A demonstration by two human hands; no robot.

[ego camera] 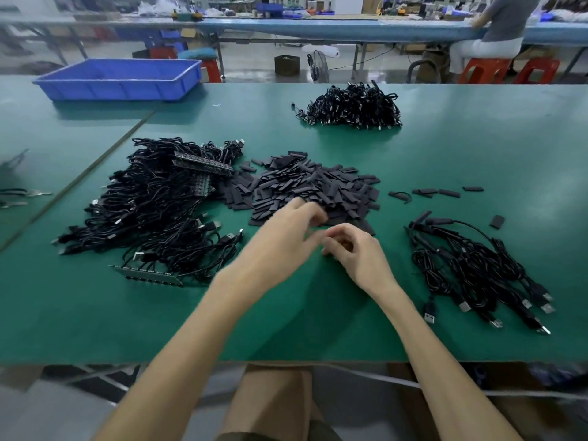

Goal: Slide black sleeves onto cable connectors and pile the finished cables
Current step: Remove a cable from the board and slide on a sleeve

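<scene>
Likely fetching a sleeve.
Left hand [286, 230] at sleeve pile [318, 183], fingers' grip unclear; right hand [353, 249] curled (contents hidden); cable next.

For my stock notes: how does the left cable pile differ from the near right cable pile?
The left cable pile is far larger than the right cable pile. The left pile is a tangled heap; the right pile lies looser, its USB plugs fanned toward the near edge. Both hold black cables on the green table.
</scene>
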